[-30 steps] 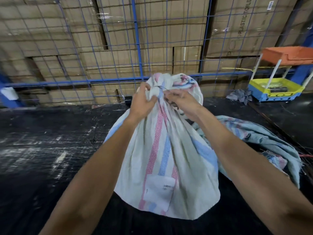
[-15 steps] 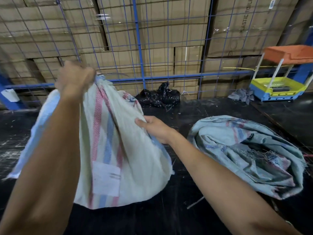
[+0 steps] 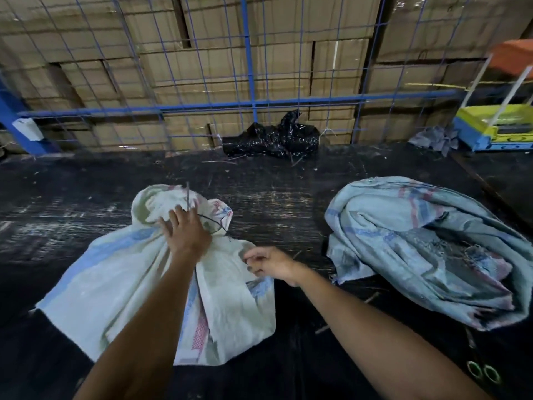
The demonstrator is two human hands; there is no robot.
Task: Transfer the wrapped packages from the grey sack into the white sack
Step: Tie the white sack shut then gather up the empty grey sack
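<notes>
Left hand [image 3: 187, 230] lay on tied neck of white sack [image 3: 115, 284], lower left of frame, fingers spread, gripping nothing. Right hand [image 3: 271, 264] hovered loosely curled, empty, over sack's right edge. Grey sack [image 3: 427, 249] slumped at right — bare dark floor [image 3: 288, 203] between.

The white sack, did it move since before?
Yes. The white sack went from held upright to lying flat on the dark floor, left of the grey sack, under the left hand.

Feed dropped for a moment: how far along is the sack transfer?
Done, by the look: the white sack lies bulging, neck bunched and tied; the grey sack lies crumpled. In hand: left hand presses its neck, right hand hovers beside. Left: no packages visible.
</notes>
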